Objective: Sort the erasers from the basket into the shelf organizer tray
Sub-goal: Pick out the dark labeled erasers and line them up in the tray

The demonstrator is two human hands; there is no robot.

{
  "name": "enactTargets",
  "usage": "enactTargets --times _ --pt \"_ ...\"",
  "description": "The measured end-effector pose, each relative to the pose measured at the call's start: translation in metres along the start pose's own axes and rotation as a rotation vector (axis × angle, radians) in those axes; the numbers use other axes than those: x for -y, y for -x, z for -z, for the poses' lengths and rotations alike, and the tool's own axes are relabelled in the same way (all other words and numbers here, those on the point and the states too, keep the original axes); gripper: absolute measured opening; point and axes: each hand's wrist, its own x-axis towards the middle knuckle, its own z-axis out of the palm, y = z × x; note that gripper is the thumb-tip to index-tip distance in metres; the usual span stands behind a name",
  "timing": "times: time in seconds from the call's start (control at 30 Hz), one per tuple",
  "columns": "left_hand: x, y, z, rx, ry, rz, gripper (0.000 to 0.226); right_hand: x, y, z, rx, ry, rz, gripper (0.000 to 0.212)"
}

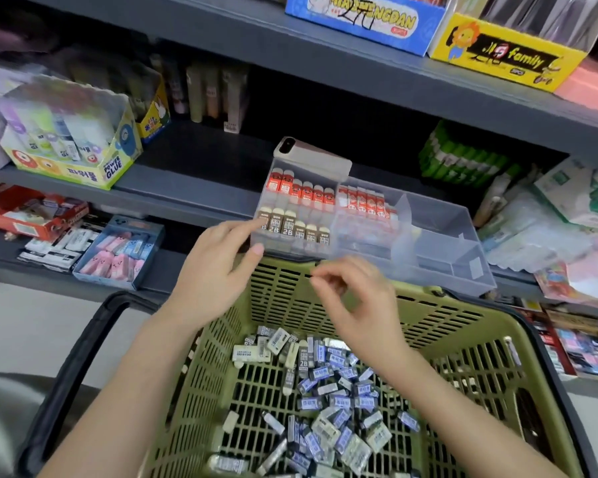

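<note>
A green plastic basket (456,326) with black handles holds several loose erasers (328,384) in blue, grey and white sleeves. Above its far rim a clear organizer tray (439,250) rests on the shelf edge, with rows of red-sleeved erasers (304,191) and brown 2B erasers (290,225) standing in its left compartments; its right compartments hold nothing. My left hand (218,270) touches the tray's left front corner with its fingertips. My right hand (353,298) hovers over the basket's far rim, blurred, fingers loosely curled, with nothing seen in it.
A phone (311,153) lies on the tray's back edge. A glue display box (73,139) stands at the left, and a blue box of pink erasers (118,253) on the lower shelf. Green glue sticks (463,157) and packaged goods crowd the right. Upper shelf carries colourful boxes.
</note>
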Motion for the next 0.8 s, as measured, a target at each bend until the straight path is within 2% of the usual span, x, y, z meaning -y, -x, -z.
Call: enactTargets --times 0.07,0.13,0.2,0.27,0.4,0.57,0.63,0.7,0.8 --pt "0.000 0.016 0.001 0.014 -0.038 -0.009 0.048 -0.017 0.035 -0.014 0.135 0.052 -0.056 0.016" --pt "-0.002 0.029 0.001 0.017 -0.101 -0.022 0.049 -0.043 0.062 -0.033 0.409 0.169 -0.224 0.022" --pt "-0.005 0.042 0.000 -0.020 -0.122 -0.035 0.043 -0.072 0.087 -0.052 0.681 0.305 -0.311 0.044" --pt "-0.010 0.054 -0.001 -0.078 -0.121 -0.066 0.032 -0.092 0.101 -0.067 0.783 0.349 -0.330 0.058" --pt "-0.015 0.069 -0.001 -0.105 -0.089 -0.099 0.025 -0.111 0.108 -0.085 0.763 0.413 -0.292 0.071" --pt "-0.020 0.075 -0.007 0.011 0.091 -0.004 0.015 -0.113 0.111 -0.090 0.810 0.461 -0.361 0.083" --pt "-0.023 0.075 -0.014 0.170 0.134 0.106 0.017 -0.103 0.109 -0.083 0.773 0.398 -0.378 0.086" --pt "-0.028 0.074 -0.025 0.370 0.111 0.250 0.017 -0.087 0.105 -0.071 0.645 0.216 -0.404 0.086" --pt "-0.037 0.074 -0.045 0.623 0.046 0.352 0.042 -0.054 0.098 -0.051 0.420 -0.184 -0.449 0.085"
